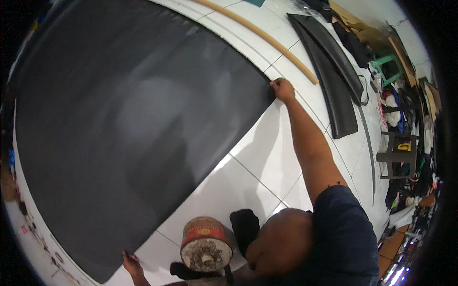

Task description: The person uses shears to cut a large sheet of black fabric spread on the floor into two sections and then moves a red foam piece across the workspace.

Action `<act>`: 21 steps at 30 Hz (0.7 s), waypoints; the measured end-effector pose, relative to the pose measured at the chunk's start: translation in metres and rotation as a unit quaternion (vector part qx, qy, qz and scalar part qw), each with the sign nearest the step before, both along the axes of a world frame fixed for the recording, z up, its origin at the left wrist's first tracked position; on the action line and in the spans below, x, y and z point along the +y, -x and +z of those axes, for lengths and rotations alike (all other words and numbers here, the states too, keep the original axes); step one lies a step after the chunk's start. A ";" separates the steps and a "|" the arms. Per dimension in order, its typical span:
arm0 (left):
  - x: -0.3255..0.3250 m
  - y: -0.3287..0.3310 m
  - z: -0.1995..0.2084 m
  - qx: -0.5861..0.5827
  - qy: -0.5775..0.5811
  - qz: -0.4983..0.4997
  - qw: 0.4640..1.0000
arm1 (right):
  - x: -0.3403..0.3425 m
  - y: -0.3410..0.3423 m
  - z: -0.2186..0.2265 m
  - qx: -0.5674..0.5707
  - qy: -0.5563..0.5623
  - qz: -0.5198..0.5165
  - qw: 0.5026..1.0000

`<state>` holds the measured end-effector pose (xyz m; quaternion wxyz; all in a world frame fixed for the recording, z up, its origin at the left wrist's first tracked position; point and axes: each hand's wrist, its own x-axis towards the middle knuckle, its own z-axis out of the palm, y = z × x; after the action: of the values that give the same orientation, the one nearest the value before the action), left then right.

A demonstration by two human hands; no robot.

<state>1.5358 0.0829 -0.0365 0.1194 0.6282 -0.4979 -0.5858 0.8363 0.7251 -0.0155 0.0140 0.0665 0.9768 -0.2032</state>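
Note:
A large sheet of black leather-like material point(119, 105) lies spread over the floor, with a faint sheen and a ragged far edge. At its right corner, my right hand point(284, 89) pinches the material between thumb and fingers, the arm stretched far out. Down at the lower left, my left hand point(132, 265) grips the near edge close to the other corner, thumb uppermost; its lower fingers are partly hidden. Between my arms stands a worn red tin point(206, 243) with a crusted pale top. Beside it are my bent knee point(284, 240) and a black-covered foot point(245, 228).
White tiles point(257, 167) make up the floor. A long tan rod point(267, 38) lies beyond the sheet's far edge. Folded black pieces point(329, 76) and a thin dark strip point(369, 152) lie at right, near a green stool point(387, 69), a dark brown stool point(397, 155) and piled clutter.

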 end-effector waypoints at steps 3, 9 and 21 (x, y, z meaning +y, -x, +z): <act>0.006 0.010 0.003 -0.003 0.016 0.040 0.999 | 0.009 -0.001 -0.009 0.047 -0.013 0.031 0.998; 0.025 0.038 0.023 -0.019 0.007 0.118 0.993 | -0.041 -0.051 0.017 0.202 -0.094 0.060 0.973; 0.019 0.024 0.020 0.045 -0.006 0.128 0.991 | -0.200 -0.253 0.031 0.078 0.015 0.548 0.833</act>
<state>1.5117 0.1014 -0.0162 0.2120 0.6605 -0.4042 -0.5962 1.0888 0.5254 0.0155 0.0476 -0.4961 0.8479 -0.1811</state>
